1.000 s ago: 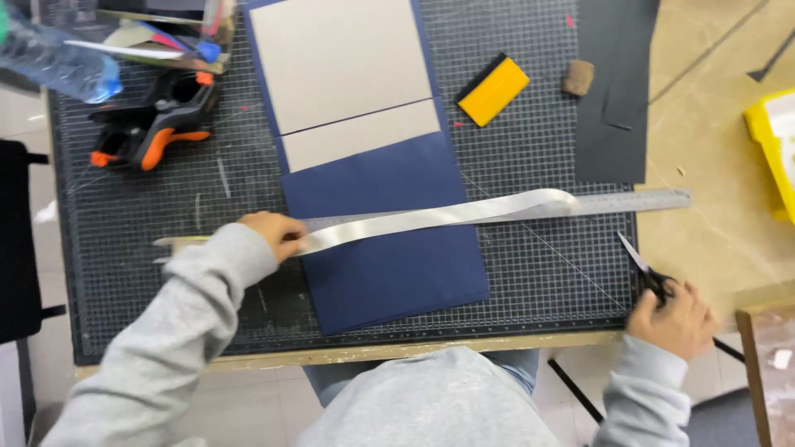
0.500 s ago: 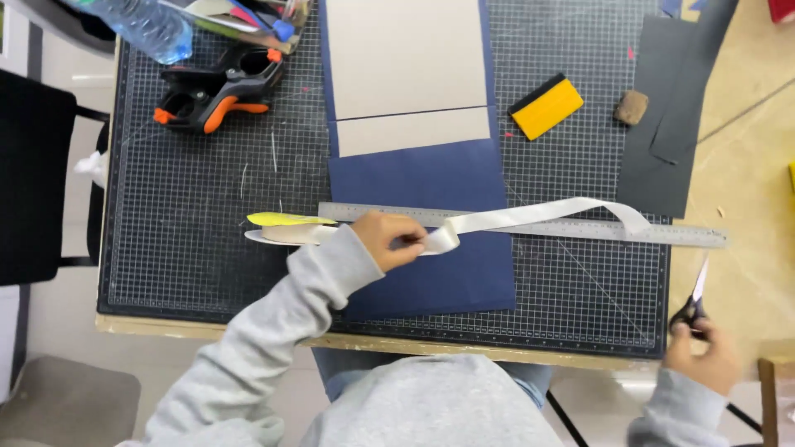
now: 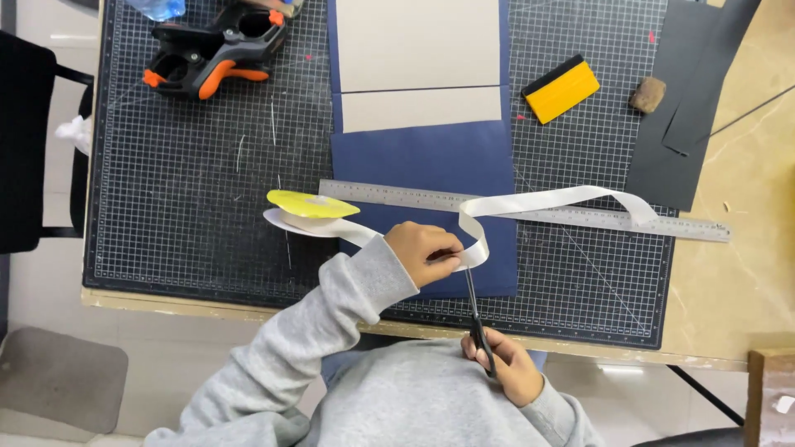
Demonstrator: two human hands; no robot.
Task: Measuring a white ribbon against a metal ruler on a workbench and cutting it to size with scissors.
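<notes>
My left hand (image 3: 424, 252) pinches a white ribbon (image 3: 546, 201) that loops to the right along a steel ruler (image 3: 530, 211). The ribbon runs off a spool with a yellow top (image 3: 308, 204) lying left of the hand. My right hand (image 3: 507, 364) holds black scissors (image 3: 475, 314) near my body, with the blades pointing up at the ribbon just beside my left fingers. Under the hands lies a dark blue sheet (image 3: 426, 161) with two grey boards (image 3: 418, 66) on it.
A dark gridded cutting mat (image 3: 182, 190) covers the wooden table. On it are black-and-orange clamps (image 3: 211, 54), a yellow scraper (image 3: 561, 88), a brown lump (image 3: 648, 93) and black sheets (image 3: 691, 99). A plastic bottle (image 3: 157, 8) sits at the top left; a black chair (image 3: 33, 141) stands left.
My left hand has pulled the ribbon toward me off the ruler. My right hand has swung in from the right table edge with the scissors, blades now at the ribbon.
</notes>
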